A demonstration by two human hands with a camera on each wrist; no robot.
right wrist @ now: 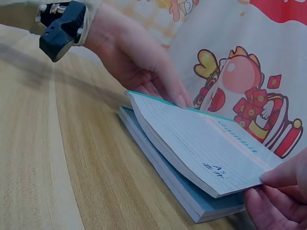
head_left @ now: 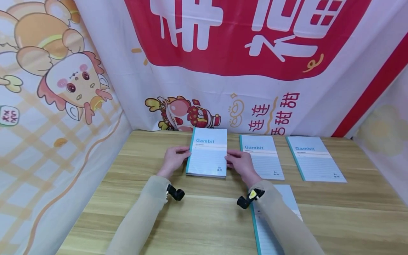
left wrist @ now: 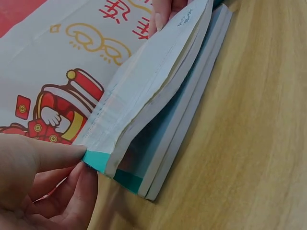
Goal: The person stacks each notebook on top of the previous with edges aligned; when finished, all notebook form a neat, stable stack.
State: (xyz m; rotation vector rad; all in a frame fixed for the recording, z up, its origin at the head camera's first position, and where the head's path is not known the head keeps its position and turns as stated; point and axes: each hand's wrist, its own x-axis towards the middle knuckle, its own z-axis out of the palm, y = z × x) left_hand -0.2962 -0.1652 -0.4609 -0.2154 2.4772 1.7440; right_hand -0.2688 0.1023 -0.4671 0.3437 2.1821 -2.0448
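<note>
Teal-spined notebook (head_left: 208, 156): we pinch its edges with left hand (head_left: 173, 161) and right hand (head_left: 240, 163), squaring it over the stack (right wrist: 192, 194).

Right sleeve hides much of the nearest notebook (head_left: 288, 198).

L hand (left wrist: 43, 184) pinches teal spine corner of top notebook (left wrist: 144, 91), lifted off lower notebook (left wrist: 192, 110) on wood table (left wrist: 259, 143). Far-edge fingers (left wrist: 163, 14), prob. other hand.
</note>
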